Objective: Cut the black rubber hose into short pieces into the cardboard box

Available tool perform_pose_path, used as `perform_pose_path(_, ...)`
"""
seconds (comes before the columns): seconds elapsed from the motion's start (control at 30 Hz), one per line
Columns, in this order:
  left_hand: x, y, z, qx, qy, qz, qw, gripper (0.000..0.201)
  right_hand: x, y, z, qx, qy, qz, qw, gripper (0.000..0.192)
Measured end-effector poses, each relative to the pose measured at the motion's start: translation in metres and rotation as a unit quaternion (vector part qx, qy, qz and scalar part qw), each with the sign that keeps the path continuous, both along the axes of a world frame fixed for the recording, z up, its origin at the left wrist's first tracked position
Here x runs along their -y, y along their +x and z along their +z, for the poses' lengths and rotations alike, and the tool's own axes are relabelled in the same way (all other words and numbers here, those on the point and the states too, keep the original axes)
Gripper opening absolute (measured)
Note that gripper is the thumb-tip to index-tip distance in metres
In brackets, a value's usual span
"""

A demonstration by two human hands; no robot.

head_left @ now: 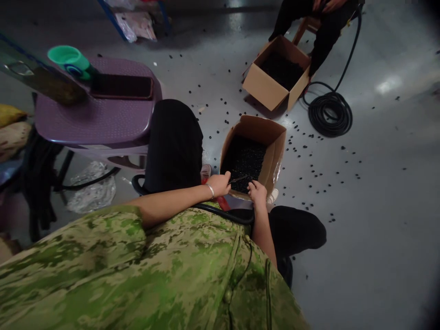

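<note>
My left hand (pixel 220 184), with a bracelet at its wrist, is closed on a thin dark tool (pixel 238 179) that looks like scissors. The blades point right, over a cardboard box (pixel 274 158) between my knees. Black small pieces (pixel 245 156) fill the bottom of that box. Beside the blades, my right hand (pixel 257 191) is closed at the box's near edge, gripping the end of a black hose (pixel 223 213). The hose runs across my lap and passes by my right forearm. Fingers partly hide the gripped end.
A purple stool (pixel 103 117) at left carries a phone (pixel 122 87) and a green cup (pixel 70 59). Ahead, a seated person has another cardboard box (pixel 266 87) of black pieces. A coiled black hose (pixel 330 114) lies at right. Small black rings dot the floor.
</note>
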State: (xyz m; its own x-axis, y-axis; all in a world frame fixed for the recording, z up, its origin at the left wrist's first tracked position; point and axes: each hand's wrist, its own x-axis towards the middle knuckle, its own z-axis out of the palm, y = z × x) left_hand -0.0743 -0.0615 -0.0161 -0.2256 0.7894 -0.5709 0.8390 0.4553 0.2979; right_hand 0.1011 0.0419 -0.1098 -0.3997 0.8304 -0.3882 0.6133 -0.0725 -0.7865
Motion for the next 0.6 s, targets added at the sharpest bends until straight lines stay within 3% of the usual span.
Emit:
perform_pose_path(0.3, 0.003, 0.0, 0.001, 0.01, 0.002, -0.002, 1.0, 0.028, 0.003, -0.006, 0.012, -0.013, -0.017, -0.029, 0.999, 0.045)
perform_pose_path(0.6, 0.008, 0.002, 0.007, 0.046, -0.041, 0.031, 0.998, 0.027, 0.001, -0.007, 0.017, 0.021, 0.042, -0.002, 0.999, 0.042)
